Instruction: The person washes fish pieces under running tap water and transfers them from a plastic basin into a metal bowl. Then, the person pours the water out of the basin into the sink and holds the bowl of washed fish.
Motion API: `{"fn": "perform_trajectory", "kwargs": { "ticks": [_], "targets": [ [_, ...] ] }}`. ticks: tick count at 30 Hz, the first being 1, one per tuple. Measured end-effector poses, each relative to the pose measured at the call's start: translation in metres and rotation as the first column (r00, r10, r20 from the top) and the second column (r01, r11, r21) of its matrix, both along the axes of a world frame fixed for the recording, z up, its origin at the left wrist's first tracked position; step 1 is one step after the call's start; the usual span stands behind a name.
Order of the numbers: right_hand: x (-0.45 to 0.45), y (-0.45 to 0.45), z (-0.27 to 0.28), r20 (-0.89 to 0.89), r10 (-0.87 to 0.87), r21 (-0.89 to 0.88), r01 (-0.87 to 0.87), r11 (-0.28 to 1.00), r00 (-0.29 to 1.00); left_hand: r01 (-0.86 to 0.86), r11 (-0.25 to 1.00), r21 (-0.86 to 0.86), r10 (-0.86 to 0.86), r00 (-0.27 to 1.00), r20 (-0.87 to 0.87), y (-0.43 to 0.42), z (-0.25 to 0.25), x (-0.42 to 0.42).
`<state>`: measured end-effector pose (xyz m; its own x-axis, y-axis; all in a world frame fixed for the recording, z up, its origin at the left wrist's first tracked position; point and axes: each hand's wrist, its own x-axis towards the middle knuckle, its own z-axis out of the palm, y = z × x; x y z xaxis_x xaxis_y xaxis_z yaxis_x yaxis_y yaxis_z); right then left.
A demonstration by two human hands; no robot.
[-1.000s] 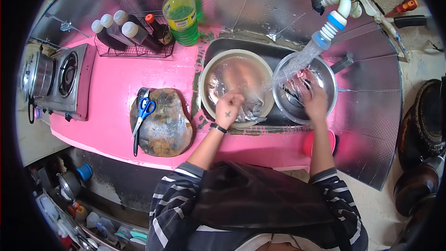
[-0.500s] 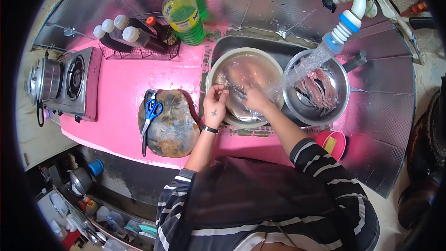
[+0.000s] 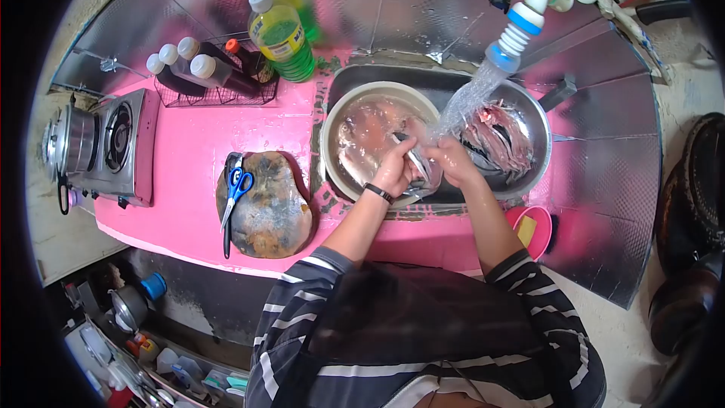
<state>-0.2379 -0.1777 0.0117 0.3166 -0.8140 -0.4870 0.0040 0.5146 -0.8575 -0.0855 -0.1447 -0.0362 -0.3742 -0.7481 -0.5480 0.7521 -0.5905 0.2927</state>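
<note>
On my feed, both hands have just shifted to the right side of the pale basin (image 3: 329,117), where the left hand (image 3: 393,171) now clamps a fish piece (image 3: 421,160), putting it, I judge, near the falling water (image 3: 472,94). The right hand (image 3: 457,165) meets it at the basin's right rim (I can't tell whether its fingers grip).

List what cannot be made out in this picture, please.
Head view:
Beige basin: floor, under cloudy water.
Fish: partly behind the left hand.
Right hand: whether it touches the fish, blurred by water.
Bottle of green liquid: fine label print, too small.
Dark pan: right side, cut off by the edge.
</note>
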Motion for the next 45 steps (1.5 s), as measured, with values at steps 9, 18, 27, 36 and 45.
{"fn": "perform_trajectory", "kwargs": {
  "ticks": [9, 18, 27, 36, 45],
  "targets": [
    [-0.030, 0.033, 0.049, 0.074, -0.020, 0.099, 0.012, 0.995, 0.997, -0.172, 0.985, -0.023, 0.167, 0.975, -0.144, -0.030, 0.013, -0.028],
    [-0.046, 0.036, 0.056, -0.015, -0.021, 0.121, 0.023, 0.992, 1.000, -0.172, 0.984, -0.038, 0.174, 0.983, 0.058, -0.031, 0.021, -0.025],
    [-0.039, 0.028, 0.060, -0.014, 0.014, 0.109, -0.012, 0.994, 1.000, -0.249, 0.963, -0.107, 0.249, 0.968, -0.013, -0.027, -0.002, -0.030],
    [-0.062, 0.011, 0.076, -0.636, -0.095, -0.366, -0.191, 0.911, 0.766, -0.080, 0.993, -0.083, 0.073, 0.994, -0.081, -0.021, 0.013, -0.034],
    [-0.164, -0.032, 0.058, -0.884, -0.468, -0.446, -0.348, 0.825, 0.023, 0.088, 0.990, -0.106, -0.048, 0.943, 0.330, 0.008, -0.021, 0.009]
  ]
}}
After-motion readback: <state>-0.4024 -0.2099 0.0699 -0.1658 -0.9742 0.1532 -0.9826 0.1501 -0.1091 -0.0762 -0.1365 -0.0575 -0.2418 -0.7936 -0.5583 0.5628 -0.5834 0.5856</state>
